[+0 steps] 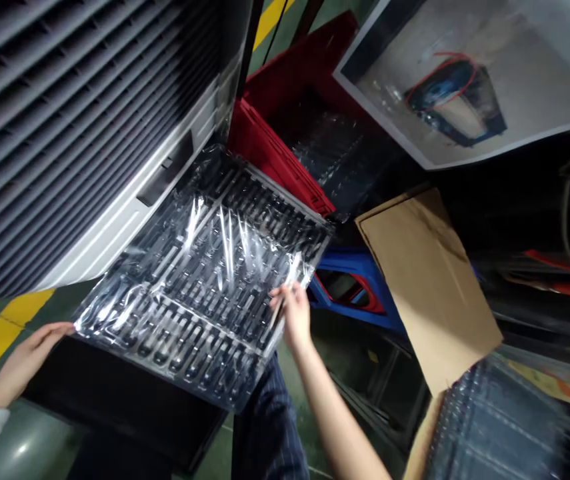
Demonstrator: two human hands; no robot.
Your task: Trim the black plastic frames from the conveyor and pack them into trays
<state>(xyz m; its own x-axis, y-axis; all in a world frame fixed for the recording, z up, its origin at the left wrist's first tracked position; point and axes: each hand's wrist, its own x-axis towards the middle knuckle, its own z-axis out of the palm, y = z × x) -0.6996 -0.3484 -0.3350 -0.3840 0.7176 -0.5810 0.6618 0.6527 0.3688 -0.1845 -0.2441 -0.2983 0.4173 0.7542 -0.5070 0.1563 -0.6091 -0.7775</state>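
A wide, shiny clear plastic blister tray [215, 280] with rows of long moulded slots is held tilted in front of me. Dark shapes show in its slots, but glare hides whether they are parts or the background seen through. My left hand [35, 357], with a white band at the wrist, pinches the tray's near left corner. On the opposite side, my right hand [295, 313] is closed around the tray's right edge, fingers lying over its top surface.
A louvred panel [89, 120] stands close on the left. Beyond the tray sits a red crate [285, 160] holding similar clear plastic. To the right are a blue crate [359, 260], a cardboard piece [425, 280] and stacked plastic trays [499, 420]. A printed sheet [525, 80] hangs upper right.
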